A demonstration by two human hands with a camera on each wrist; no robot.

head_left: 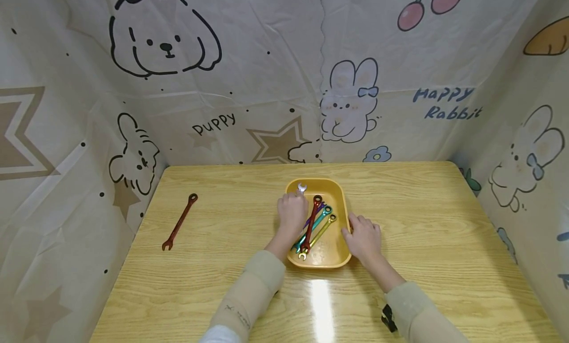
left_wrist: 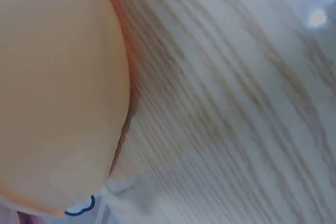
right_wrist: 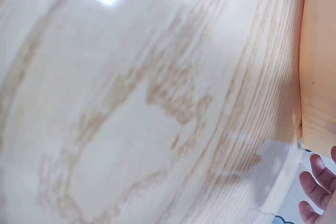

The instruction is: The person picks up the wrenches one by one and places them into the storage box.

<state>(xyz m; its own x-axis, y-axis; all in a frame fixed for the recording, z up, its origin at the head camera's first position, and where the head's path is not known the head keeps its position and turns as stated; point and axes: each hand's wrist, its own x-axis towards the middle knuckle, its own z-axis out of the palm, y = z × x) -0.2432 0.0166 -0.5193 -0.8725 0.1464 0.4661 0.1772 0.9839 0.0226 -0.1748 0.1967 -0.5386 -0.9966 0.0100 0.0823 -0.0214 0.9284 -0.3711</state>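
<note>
My left hand reaches over the left side of a yellow plastic tray, fingers curled round a silver-ended wrench whose open jaw pokes out past the knuckles; the rest of it is hidden. Beside the hand, a red wrench lies across teal and gold wrenches in the tray, a purple one partly beneath. My right hand is at the tray's right rim, thumb at the edge and fingers loosely bent. Its fingers show at the lower right of the right wrist view.
Another red wrench lies alone at the left of the wooden table. Printed cloth hangs behind the table and along both sides. A black clip shows by the right sleeve.
</note>
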